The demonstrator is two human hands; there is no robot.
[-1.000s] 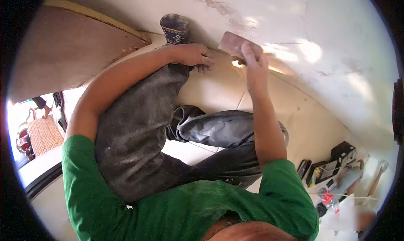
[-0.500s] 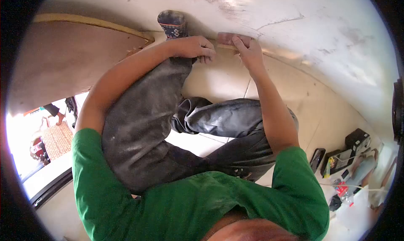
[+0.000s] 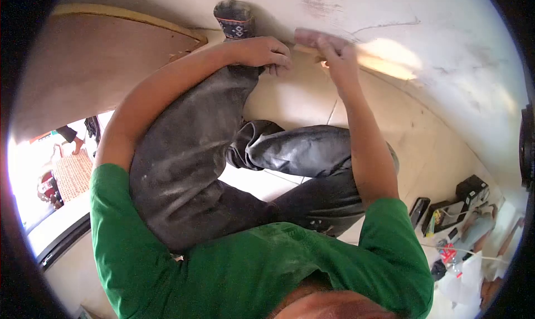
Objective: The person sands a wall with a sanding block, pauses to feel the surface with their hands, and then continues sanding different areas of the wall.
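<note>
In the head view my right hand (image 3: 341, 56) grips a reddish-brown piece of sandpaper (image 3: 312, 38), flat and block-shaped, with the thumb on its near face. The sandpaper lies against the foot of the white wall (image 3: 390, 18), just above the floor. Scuffs and a thin crack mark the wall near it. My left hand (image 3: 267, 54) hangs loosely over my raised left knee, its fingers slightly bent and apart with nothing in them. Dust whitens my dark trousers (image 3: 178, 168).
A brown board (image 3: 106, 68) with a yellowish edge stands at the left. On the tiled floor (image 3: 290, 101) at the right lie a phone (image 3: 419, 212), a black box (image 3: 471, 188), a bottle with a red label (image 3: 448, 255) and a cable. A woven mat (image 3: 72, 174) shows outside at the far left.
My right hand and the sandpaper have shifted slightly up and right along the wall's foot. The whole view has tilted a little. My left hand stays over the knee.
</note>
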